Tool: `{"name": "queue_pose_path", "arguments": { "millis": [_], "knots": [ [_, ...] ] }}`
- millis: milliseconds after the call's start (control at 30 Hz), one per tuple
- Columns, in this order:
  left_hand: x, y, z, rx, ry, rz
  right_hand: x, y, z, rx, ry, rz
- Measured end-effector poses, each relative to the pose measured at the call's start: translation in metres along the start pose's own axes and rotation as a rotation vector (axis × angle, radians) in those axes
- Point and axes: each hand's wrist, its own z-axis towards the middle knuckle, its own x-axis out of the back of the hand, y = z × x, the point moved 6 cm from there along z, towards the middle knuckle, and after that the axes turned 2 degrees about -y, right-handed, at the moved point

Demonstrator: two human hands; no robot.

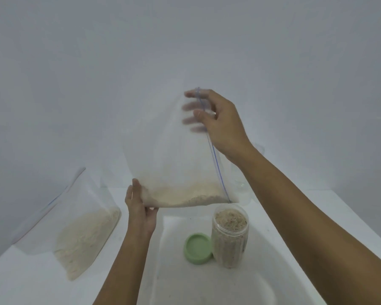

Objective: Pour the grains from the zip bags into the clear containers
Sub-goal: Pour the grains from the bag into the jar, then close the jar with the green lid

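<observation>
I hold a clear zip bag [174, 155] above the table, turned on its side with its blue zip edge facing right. A small amount of pale grains [185, 195] lies along its lowest edge. My left hand [141, 212] grips the bag's lower left corner. My right hand [218, 124] holds the top end by the zip, fingers seen through the plastic. Just below the bag's lower right corner stands an open clear container [230, 236], filled with grains almost to its rim. Its green lid [198, 248] lies beside it on the left.
A second zip bag [79, 225] with more grains leans at the left on the white table [20, 278]. The container and lid rest in a clear shallow tray [207, 282]. Another clear empty container [244, 186] stands behind the held bag at the right. A plain wall is behind.
</observation>
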Motion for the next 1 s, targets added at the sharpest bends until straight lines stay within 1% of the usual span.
{"name": "queue_pose_path", "arguments": {
  "millis": [33, 67, 100, 133, 200, 267, 333, 400, 533, 600, 733, 800, 833, 933, 1000],
  "knots": [
    [0.007, 0.004, 0.003, -0.014, 0.080, 0.099, -0.008, 0.001, 0.007, 0.003, -0.018, -0.033],
    [0.010, 0.013, 0.006, -0.066, 0.154, 0.200, -0.016, 0.001, 0.012, 0.011, -0.040, -0.077],
    [0.009, 0.030, 0.009, -0.163, 0.182, 0.306, -0.026, 0.001, 0.018, 0.019, -0.066, -0.123],
    [-0.001, 0.047, 0.010, -0.280, 0.164, 0.418, -0.033, 0.002, 0.022, 0.023, -0.095, -0.163],
    [-0.032, 0.084, 0.010, -0.506, 0.025, 0.623, -0.045, 0.003, 0.026, 0.024, -0.152, -0.225],
    [-0.069, 0.116, 0.007, -0.667, -0.192, 0.823, -0.052, 0.004, 0.027, 0.026, -0.191, -0.272],
    [-0.100, 0.135, 0.011, -0.677, -0.383, 1.005, -0.056, 0.004, 0.028, 0.027, -0.209, -0.303],
    [-0.124, 0.143, 0.015, -0.642, -0.495, 1.127, -0.053, 0.005, 0.028, 0.018, -0.195, -0.307],
    [-0.145, 0.152, 0.020, -0.647, -0.567, 1.120, -0.044, 0.011, 0.025, -0.021, -0.138, -0.282],
    [-0.146, 0.156, 0.023, -0.639, -0.592, 1.108, -0.040, 0.027, 0.018, -0.085, -0.155, -0.307],
    [-0.136, 0.166, 0.034, -0.645, -0.594, 1.019, -0.040, 0.086, -0.009, -0.295, -0.350, -0.425],
    [-0.125, 0.173, 0.042, -0.654, -0.571, 0.966, -0.047, 0.114, -0.025, -0.351, -0.437, -0.498],
    [-0.119, 0.176, 0.046, -0.651, -0.565, 0.949, -0.053, 0.127, -0.031, -0.371, -0.451, -0.507],
    [-0.099, 0.178, 0.059, -0.624, -0.547, 0.957, -0.067, 0.150, -0.042, -0.388, -0.386, -0.519],
    [-0.081, 0.182, 0.068, -0.610, -0.506, 0.966, -0.073, 0.152, -0.038, -0.339, -0.314, -0.550]
  ]
}}
